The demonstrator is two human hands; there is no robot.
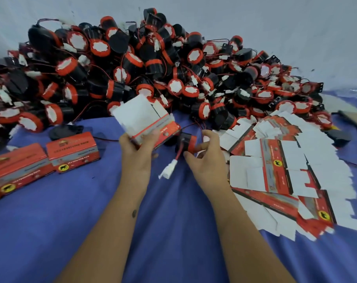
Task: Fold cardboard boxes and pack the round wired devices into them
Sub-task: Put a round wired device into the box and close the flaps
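My left hand point(139, 148) grips a red cardboard box point(147, 121) with its white flaps standing open, tilted away from me. Just right of the box, my right hand point(204, 154) pinches a round black and red wired device point(186, 142). Its red and black wire hangs down to a white connector point(169, 170) over the cloth. A large heap of the same devices point(153, 64) fills the far side. Flat unfolded boxes point(285, 170) lie spread at the right.
Two closed red boxes point(72, 152) point(16, 170) lie at the left on the blue cloth point(91, 221). A lone black device point(65, 130) sits behind them. White sheeting point(296, 21) rises behind the heap. A brown board point(355, 119) lies at the far right.
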